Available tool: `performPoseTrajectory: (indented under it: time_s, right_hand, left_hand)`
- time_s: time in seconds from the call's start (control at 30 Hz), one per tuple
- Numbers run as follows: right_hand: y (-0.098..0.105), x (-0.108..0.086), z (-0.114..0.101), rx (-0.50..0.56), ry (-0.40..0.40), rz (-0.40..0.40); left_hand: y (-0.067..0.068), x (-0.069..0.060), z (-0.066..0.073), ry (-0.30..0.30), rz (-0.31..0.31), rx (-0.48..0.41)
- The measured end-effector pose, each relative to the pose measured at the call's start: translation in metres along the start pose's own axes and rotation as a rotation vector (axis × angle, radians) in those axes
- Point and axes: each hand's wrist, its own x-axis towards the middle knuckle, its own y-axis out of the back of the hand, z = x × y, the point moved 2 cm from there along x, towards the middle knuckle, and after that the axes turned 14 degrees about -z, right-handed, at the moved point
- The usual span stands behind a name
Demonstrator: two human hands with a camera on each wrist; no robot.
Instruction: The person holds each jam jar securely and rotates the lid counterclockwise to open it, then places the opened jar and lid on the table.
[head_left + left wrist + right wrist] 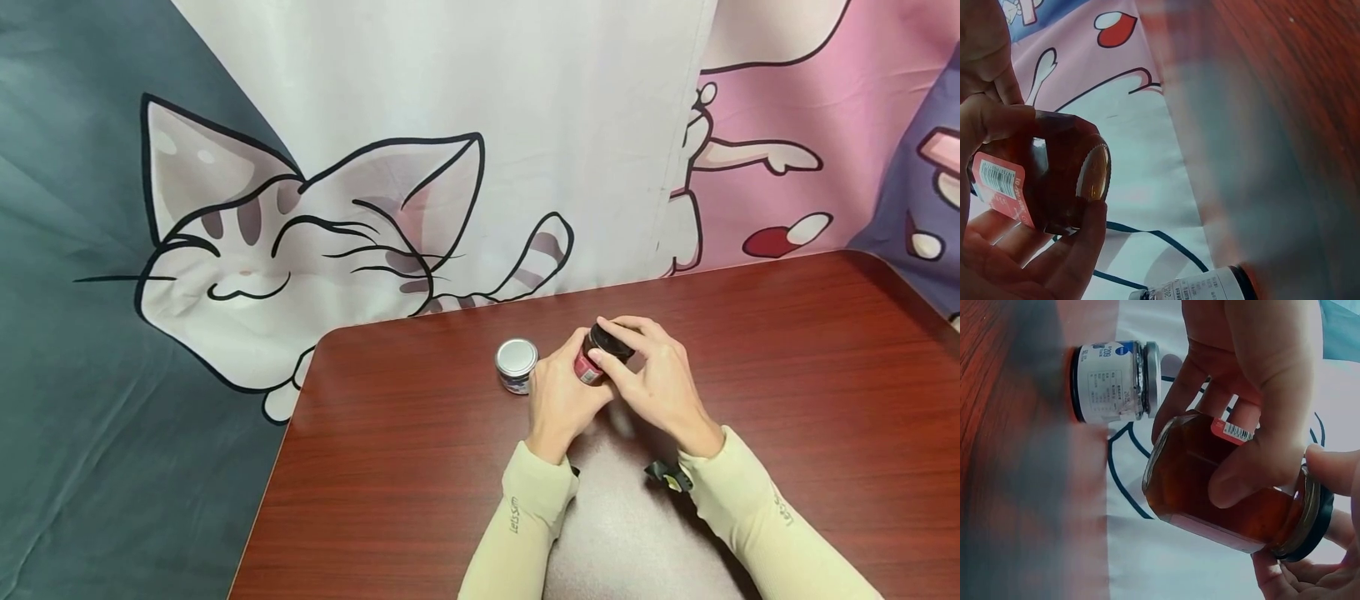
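A jar of amber-brown contents (587, 367) with a red label is tilted between both hands above the table. My left hand (564, 400) grips its glass body, the thumb lying across the side in the right wrist view. My right hand (660, 379) holds the black lid (1319, 525) by its rim with thumb and fingers. The lid sits on the jar. In the left wrist view, the jar's glass base (1094, 172) faces right and a barcode shows on its label. A second jar (516, 360), with a silver lid and white label, stands upright just left of my left hand.
The reddish-brown wooden table (390, 450) has a rounded far left corner. Behind it hangs a cloth (600, 125) with cartoon cats, reaching down to the table's far edge. A dark strap (671, 477) is at the right wrist.
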Motion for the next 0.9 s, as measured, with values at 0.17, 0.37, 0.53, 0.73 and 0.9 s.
performPoseTrajectory:
  time_s: [0.17, 0.37, 0.53, 0.73, 0.9]
  right_hand:
    - [0.0006, 0.0002, 0.0006, 0.007, 0.015, -0.011]
    - [0.0009, 0.0006, 0.0016, 0.023, 0.041, -0.018]
    - [-0.0016, 0.0013, 0.0008, -0.014, 0.026, -0.014]
    - [-0.0062, 0.002, 0.0023, -0.092, -0.006, 0.012]
    - [-0.007, 0.0023, 0.0058, -0.129, 0.045, 0.003]
  left_hand:
    - [0.0009, -0.0003, -0.0002, -0.003, -0.006, -0.005]
    - [0.0018, -0.0002, 0.0002, -0.013, -0.004, -0.013]
    - [0.001, -0.0008, 0.0022, -0.007, -0.006, -0.011]
    - [-0.0019, -0.0012, 0.0043, -0.003, -0.019, -0.015]
    - [-0.0028, -0.0011, 0.0073, -0.013, -0.031, 0.003]
